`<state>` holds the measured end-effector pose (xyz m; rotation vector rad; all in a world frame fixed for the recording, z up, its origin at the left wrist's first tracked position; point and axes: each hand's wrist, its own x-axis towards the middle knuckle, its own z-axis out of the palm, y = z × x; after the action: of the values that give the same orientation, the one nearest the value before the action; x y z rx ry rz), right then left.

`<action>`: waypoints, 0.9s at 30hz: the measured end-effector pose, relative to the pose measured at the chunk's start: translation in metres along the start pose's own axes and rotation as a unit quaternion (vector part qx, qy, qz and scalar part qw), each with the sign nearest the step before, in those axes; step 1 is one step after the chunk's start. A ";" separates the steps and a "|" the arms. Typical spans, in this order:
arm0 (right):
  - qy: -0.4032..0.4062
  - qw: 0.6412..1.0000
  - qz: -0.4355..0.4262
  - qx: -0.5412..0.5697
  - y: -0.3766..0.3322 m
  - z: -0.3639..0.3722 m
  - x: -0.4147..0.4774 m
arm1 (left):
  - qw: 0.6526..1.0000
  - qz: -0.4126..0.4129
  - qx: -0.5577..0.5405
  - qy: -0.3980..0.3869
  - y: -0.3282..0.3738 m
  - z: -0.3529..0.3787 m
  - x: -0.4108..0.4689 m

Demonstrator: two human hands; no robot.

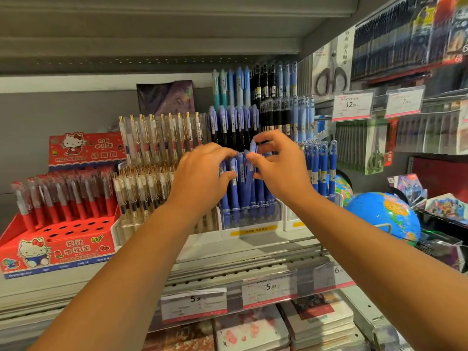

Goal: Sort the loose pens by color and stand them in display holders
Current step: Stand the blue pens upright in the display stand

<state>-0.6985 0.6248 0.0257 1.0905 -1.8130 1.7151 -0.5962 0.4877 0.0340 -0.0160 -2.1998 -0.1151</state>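
At the middle of the shelf (pixel 240 252), the left grip (pixel 202 173) curls around standing blue pens (pixel 234 188) in a clear holder (pixel 250 216), while the right grip (pixel 281 165) pinches one raised pen (pixel 253 148) beside them. A red holder (pixel 58 249) sits at the shelf's left end and a globe (pixel 382 214) at its right.

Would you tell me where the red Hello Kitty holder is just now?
In the head view, the red holder stands at the shelf's far left, directly beside the gold-clipped pens.

Globe (pixel 382 214) right of pen holder (pixel 250 216)
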 end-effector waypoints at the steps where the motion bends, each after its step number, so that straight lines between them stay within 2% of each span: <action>1: -0.008 1.000 -0.002 -0.006 0.000 0.001 0.000 | 1.000 -0.006 -0.004 0.000 0.000 0.000 0.001; 8: -0.058 0.996 -0.017 -0.072 0.004 0.009 -0.004 | 1.000 -0.019 -0.006 -0.007 0.001 0.001 0.004; 13: -0.051 0.994 -0.028 -0.093 0.007 0.009 -0.007 | 1.000 -0.025 -0.005 -0.006 -0.003 -0.002 0.003; 19: -0.049 0.995 0.002 -0.088 0.009 0.007 -0.006 | 0.999 -0.025 0.014 -0.036 -0.003 0.006 -0.003; 27: -0.020 0.984 -0.058 -0.167 0.012 0.006 -0.014 | 0.994 0.016 0.097 -0.041 -0.010 0.011 -0.006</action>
<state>-0.6980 0.6221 0.0063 1.0691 -1.9317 1.2727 -0.6023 0.4793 0.0222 0.0523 -2.2837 0.1191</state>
